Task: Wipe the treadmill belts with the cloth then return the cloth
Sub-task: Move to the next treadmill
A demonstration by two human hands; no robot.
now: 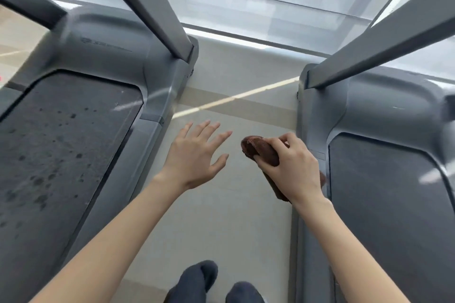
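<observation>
Above the floor (234, 204) my right hand (293, 167) clutched the bunched cloth (261, 150), left hand (194, 155) spread; I feared its loose tail snagging the side rail (307, 241).

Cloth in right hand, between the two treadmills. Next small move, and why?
Probably swing the right hand with the brown cloth across onto the left treadmill belt: it is speckled with dark spots, while the right treadmill belt looks plain. The cloth is over the floor between them, touching neither belt; the left hand is open, holding nothing.
</observation>
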